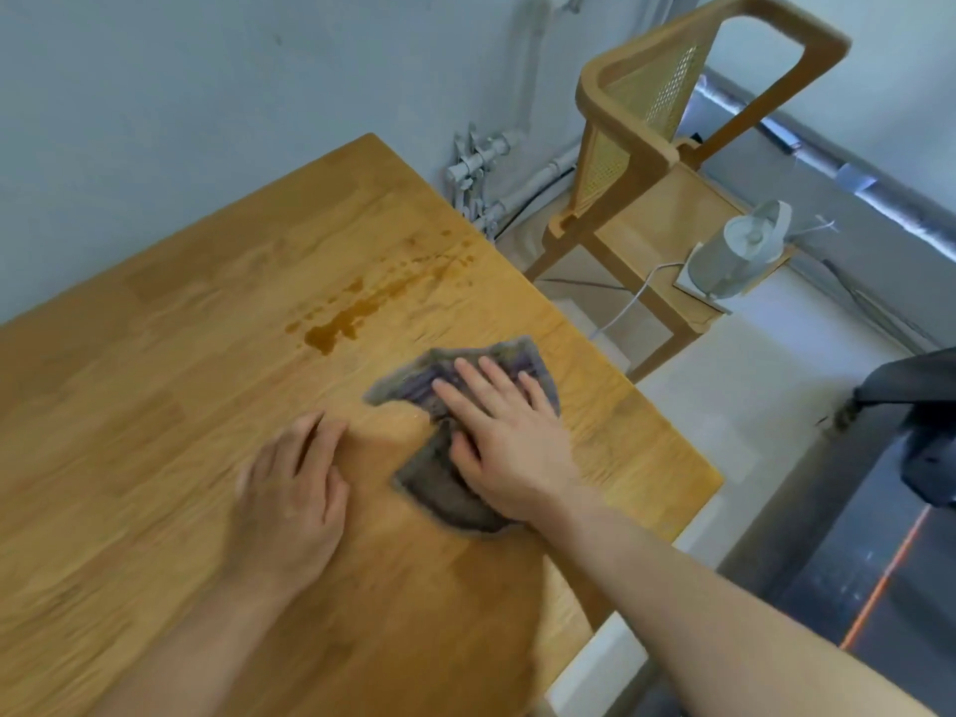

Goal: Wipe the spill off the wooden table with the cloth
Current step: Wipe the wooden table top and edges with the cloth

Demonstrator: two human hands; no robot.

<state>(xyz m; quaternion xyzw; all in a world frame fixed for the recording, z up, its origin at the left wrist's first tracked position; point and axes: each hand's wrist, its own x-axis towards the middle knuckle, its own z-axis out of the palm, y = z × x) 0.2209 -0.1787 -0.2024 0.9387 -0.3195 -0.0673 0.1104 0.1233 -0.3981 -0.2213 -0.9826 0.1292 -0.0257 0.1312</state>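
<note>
A brown liquid spill (357,310) streaks across the wooden table (155,385), running from a small puddle toward droplets near the far right edge. A grey and purple cloth (434,489) lies crumpled on the table, nearer to me than the spill and apart from it. My right hand (504,437) presses flat on the cloth with fingers spread. My left hand (295,494) rests palm down on the bare wood to the left of the cloth, holding nothing.
A wooden chair with a cane back (657,126) stands beyond the table's right edge, with a white kettle (734,256) and cable on its seat. Grey pipes (486,168) run along the wall. A dark object (926,432) sits at the right.
</note>
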